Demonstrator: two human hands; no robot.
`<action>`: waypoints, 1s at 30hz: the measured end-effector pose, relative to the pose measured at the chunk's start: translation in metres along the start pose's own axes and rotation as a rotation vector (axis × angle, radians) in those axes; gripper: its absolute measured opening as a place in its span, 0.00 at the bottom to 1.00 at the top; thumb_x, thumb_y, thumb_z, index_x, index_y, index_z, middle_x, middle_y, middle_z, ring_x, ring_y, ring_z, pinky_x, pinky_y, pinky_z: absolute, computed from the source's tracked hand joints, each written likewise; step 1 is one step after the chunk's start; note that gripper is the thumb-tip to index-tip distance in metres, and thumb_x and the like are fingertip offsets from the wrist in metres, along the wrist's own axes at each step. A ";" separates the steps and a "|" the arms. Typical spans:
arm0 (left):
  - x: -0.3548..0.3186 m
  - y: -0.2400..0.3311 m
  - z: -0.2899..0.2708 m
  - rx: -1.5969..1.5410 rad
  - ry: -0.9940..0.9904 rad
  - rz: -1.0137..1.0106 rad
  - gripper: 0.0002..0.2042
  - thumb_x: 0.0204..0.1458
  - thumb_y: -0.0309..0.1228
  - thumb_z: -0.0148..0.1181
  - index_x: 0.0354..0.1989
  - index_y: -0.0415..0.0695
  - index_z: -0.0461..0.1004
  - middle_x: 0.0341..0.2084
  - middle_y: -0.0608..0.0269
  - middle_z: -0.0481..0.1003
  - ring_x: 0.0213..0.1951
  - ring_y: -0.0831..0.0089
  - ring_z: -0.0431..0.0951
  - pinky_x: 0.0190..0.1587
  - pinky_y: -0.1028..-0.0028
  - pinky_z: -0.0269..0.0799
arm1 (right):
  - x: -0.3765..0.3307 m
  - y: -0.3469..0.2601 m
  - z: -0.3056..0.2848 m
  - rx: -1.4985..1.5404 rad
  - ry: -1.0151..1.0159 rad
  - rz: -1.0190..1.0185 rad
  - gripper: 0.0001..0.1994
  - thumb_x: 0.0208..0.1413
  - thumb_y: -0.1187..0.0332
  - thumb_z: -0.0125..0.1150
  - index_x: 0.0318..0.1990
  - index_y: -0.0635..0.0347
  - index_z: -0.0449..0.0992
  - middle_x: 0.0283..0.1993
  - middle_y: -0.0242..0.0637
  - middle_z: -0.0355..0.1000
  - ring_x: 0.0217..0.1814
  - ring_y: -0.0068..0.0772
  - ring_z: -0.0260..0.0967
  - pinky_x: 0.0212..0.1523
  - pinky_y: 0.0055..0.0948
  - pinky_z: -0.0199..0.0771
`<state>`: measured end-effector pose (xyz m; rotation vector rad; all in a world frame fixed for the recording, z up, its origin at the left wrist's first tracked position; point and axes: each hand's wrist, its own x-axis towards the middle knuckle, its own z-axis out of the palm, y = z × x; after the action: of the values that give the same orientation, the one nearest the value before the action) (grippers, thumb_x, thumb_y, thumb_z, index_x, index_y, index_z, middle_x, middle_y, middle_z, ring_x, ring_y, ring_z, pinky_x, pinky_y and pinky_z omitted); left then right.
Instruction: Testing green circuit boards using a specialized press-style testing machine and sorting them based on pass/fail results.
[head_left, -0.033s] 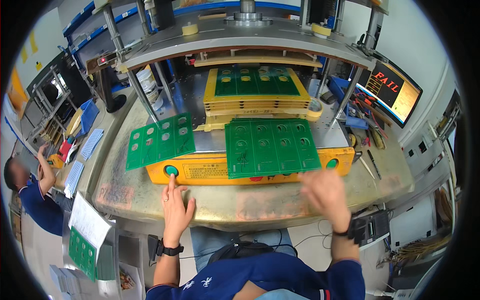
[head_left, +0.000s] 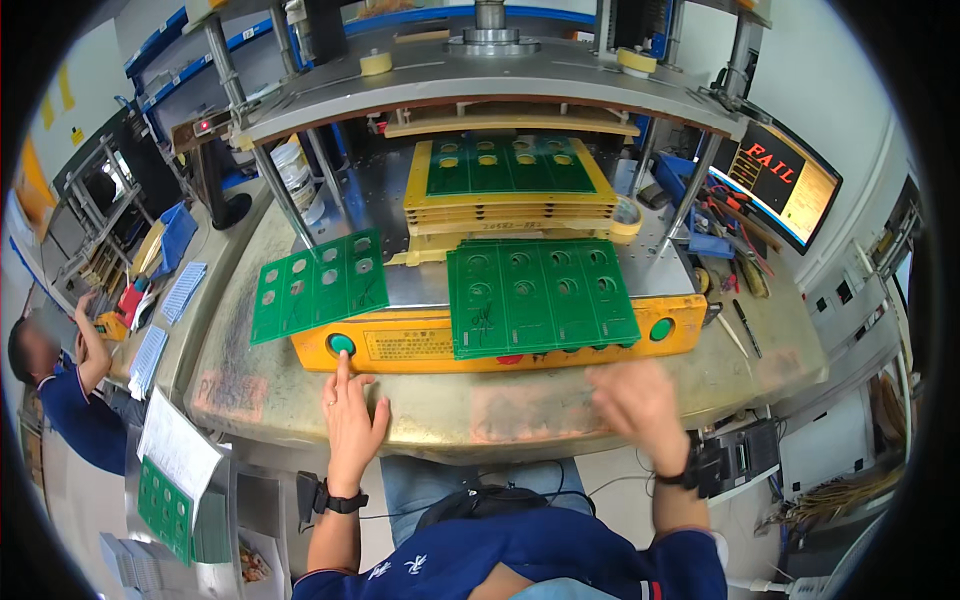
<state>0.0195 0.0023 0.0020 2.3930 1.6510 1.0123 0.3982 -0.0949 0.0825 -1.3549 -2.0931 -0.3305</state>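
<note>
While the left green button (head_left: 341, 341) is met by the forefinger of the left hand (head_left: 352, 420), thumb spread and nothing pinched, the grip of the blurred right hand (head_left: 640, 398) cannot be told; both are best kept clear of the green board (head_left: 510, 179) lying on the yellow fixture (head_left: 417, 188).

Left hand (head_left: 350, 418) at green button (head_left: 340, 341)

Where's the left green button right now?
In the head view, the left green button sits at the left end of the yellow front bar; the left hand has a fingertip at its lower edge.
</note>
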 end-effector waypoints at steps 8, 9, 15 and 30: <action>0.010 0.001 0.008 0.105 0.104 0.035 0.18 0.46 0.27 0.61 0.47 0.41 0.67 0.66 0.45 0.58 0.58 0.43 0.60 0.61 0.51 0.53 | -0.047 -0.017 0.071 0.397 0.166 0.278 0.07 0.53 0.74 0.63 0.40 0.60 0.80 0.35 0.40 0.78 0.36 0.42 0.74 0.38 0.35 0.73; 0.010 0.000 0.011 0.123 0.065 0.032 0.17 0.46 0.26 0.60 0.45 0.41 0.67 0.64 0.46 0.62 0.58 0.45 0.60 0.60 0.52 0.53 | -0.047 -0.018 0.071 0.392 0.155 0.300 0.07 0.54 0.75 0.62 0.40 0.60 0.80 0.36 0.40 0.78 0.37 0.41 0.75 0.39 0.34 0.74; 0.005 -0.010 0.017 -0.086 0.321 0.102 0.07 0.48 0.23 0.58 0.35 0.40 0.68 0.46 0.53 0.72 0.53 0.52 0.65 0.57 0.56 0.58 | -0.020 -0.054 -0.005 1.067 0.079 0.245 0.08 0.58 0.73 0.60 0.43 0.63 0.80 0.39 0.38 0.80 0.43 0.38 0.76 0.46 0.36 0.72; 0.005 -0.010 0.019 -0.077 0.211 0.114 0.05 0.55 0.26 0.54 0.33 0.37 0.69 0.41 0.49 0.73 0.48 0.53 0.68 0.52 0.58 0.62 | 0.040 -0.088 -0.071 1.582 0.367 -0.472 0.08 0.62 0.68 0.56 0.40 0.64 0.76 0.42 0.38 0.70 0.45 0.43 0.68 0.52 0.45 0.65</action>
<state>0.0228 0.0169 -0.0146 2.4256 1.5162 1.3639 0.3337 -0.1411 0.1728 0.1384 -1.5122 0.7308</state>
